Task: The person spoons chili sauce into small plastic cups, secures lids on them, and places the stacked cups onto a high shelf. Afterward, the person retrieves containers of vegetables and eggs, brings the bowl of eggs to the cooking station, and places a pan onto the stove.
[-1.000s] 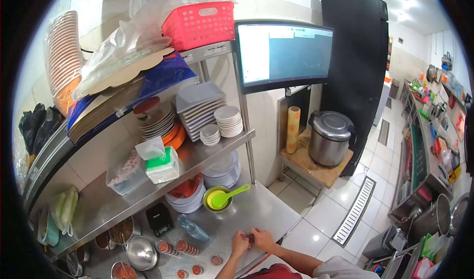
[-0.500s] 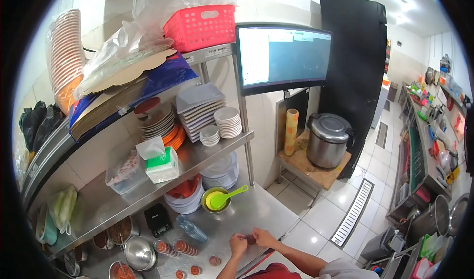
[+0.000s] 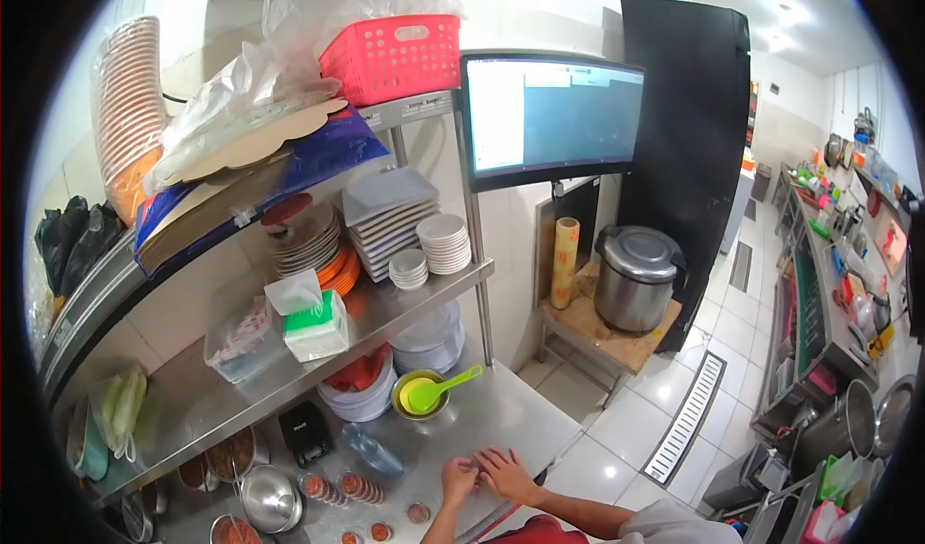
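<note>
The left side is filled by a stainless-steel shelf (image 3: 381, 305), by which stacked dishes are carried above a stainless-steel table (image 3: 520, 404). On the table a round, shiny metal bowl (image 3: 271, 496) is set at the left, and near its far edge a lime-green plastic ladle (image 3: 427, 396) is held by a small olive-green bowl (image 3: 421, 413).

Near the table's front right, the left hand (image 3: 460, 479) and the right hand (image 3: 508, 477) are brought close together. The left fingers are curled; whether anything is pinched in that grip cannot be told. The right grip is spread, its fingers extended towards the left hand.

Left of the hands, a leaning stack of clear, bluish plastic pieces (image 3: 374, 448) is placed just beside two slanted rows of small, clear, red-filled plastic cups (image 3: 361, 487). Nearest the left hand, a single round cup with reddish-brown contents (image 3: 417, 512) is left standing apart.
</note>
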A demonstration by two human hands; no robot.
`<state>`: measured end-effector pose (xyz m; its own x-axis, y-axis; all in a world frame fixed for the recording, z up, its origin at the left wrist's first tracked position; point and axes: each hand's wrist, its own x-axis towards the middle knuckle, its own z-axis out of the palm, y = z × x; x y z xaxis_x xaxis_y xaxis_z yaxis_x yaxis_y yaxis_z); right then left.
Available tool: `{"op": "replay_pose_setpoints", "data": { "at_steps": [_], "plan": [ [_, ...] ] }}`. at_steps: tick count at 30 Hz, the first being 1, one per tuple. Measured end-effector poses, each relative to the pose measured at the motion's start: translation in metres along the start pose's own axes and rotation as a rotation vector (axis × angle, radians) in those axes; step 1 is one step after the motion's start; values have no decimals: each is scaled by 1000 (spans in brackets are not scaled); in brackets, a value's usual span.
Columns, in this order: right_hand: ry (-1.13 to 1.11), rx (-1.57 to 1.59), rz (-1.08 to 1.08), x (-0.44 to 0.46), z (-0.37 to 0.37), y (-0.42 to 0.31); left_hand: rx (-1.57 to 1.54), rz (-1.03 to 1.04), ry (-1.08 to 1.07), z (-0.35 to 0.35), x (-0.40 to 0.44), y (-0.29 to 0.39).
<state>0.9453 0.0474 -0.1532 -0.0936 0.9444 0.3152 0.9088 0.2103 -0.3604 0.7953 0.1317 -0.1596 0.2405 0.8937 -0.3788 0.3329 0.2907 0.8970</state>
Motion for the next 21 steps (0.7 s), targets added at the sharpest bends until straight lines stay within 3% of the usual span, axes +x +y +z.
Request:
{"op": "replay_pose_setpoints", "data": {
  "at_steps": [8,11,14,16,19,21],
  "plan": [
    [117,-64,238,-4,11,-26,8,21,37,5,11,-23],
    [240,61,193,-5,-9,-30,2,-3,20,3,12,-22],
    [156,316,455,-2,10,-11,26,2,16,3,-1,-4],
    [205,444,451,3,23,10,41,48,40,7,0,-10],
    [142,601,495,5,29,24,265,314,156,11,6,-25],
    [104,640,510,7,27,26,184,216,137,13,13,-30]
  ]
}}
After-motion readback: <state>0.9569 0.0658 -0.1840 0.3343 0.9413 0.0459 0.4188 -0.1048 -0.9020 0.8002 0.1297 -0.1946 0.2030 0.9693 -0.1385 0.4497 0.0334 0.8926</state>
